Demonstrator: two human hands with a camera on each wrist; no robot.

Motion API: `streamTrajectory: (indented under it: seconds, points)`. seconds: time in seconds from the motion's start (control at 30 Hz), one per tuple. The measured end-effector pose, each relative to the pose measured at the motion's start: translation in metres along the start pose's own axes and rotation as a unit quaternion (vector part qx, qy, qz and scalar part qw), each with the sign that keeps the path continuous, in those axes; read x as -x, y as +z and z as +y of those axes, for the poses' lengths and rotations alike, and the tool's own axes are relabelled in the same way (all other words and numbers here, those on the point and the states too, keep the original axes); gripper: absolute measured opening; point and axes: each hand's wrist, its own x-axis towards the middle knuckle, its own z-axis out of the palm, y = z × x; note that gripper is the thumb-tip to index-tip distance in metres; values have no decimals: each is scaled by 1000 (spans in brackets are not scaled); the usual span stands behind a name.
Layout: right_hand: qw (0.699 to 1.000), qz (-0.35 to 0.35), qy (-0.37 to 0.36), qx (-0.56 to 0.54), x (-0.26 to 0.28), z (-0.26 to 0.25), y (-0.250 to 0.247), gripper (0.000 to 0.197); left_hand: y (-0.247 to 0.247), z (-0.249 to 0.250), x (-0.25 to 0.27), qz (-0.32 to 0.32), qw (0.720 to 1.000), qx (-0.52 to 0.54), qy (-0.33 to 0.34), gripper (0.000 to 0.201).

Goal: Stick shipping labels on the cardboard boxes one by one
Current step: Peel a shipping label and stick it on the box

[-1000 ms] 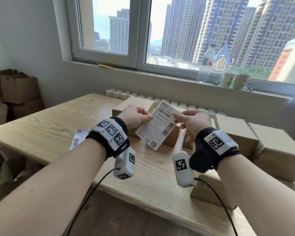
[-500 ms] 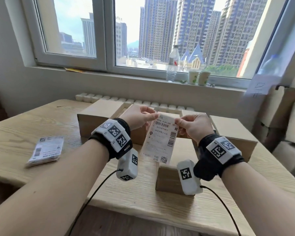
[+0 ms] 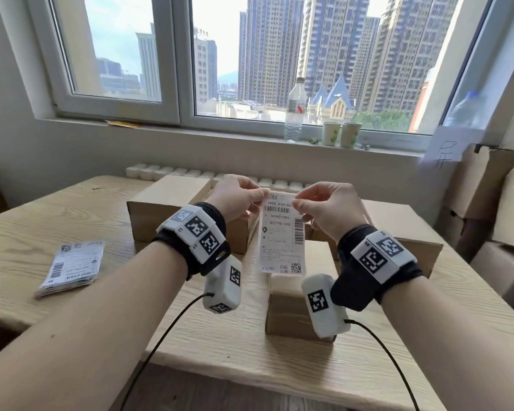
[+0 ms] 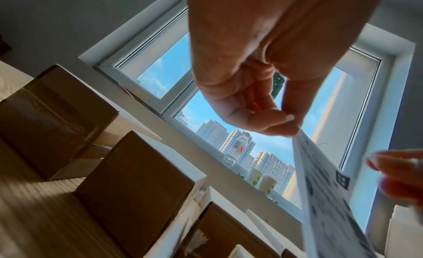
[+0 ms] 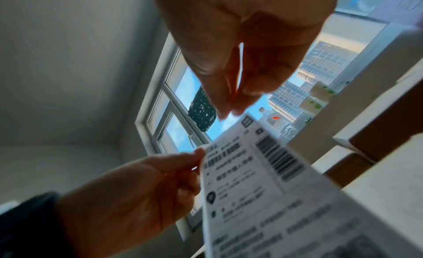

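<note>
A white shipping label (image 3: 282,238) hangs upright in the air, printed side toward me. My left hand (image 3: 264,193) pinches its top left corner and my right hand (image 3: 296,203) pinches its top right corner. A small cardboard box (image 3: 285,310) stands on the table right below the label. The left wrist view shows my left hand (image 4: 289,130) pinching the label (image 4: 325,198) edge. In the right wrist view my right hand (image 5: 228,114) is at the label (image 5: 263,189) corner, and the left hand (image 5: 198,158) holds the other corner.
A stack of labels (image 3: 72,266) lies on the wooden table (image 3: 220,351) at the left. Larger cardboard boxes sit behind, one at the left (image 3: 172,200) and one at the right (image 3: 398,226). More boxes (image 3: 493,203) pile up at the far right. A bottle (image 3: 294,111) and cups stand on the windowsill.
The label went from tilted to hanging straight down over the small box. Both hands shifted to its top corners and came closer together.
</note>
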Motion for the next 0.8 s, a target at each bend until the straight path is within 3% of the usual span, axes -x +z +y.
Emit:
streamTrajectory:
  seconds: [0.1,0.53,0.8]
  points:
    - [998,-50,-29,9,3,-8,14,9,2,5,1,-22,999,30,8,13]
    - [997,-52,-23,-50,2,-15,24,9,-7,4,6,-50,995,86,23,10]
    - [997,-62,-7,-51,1,-17,28,15,-9,0,7,-39,996,76,27,20]
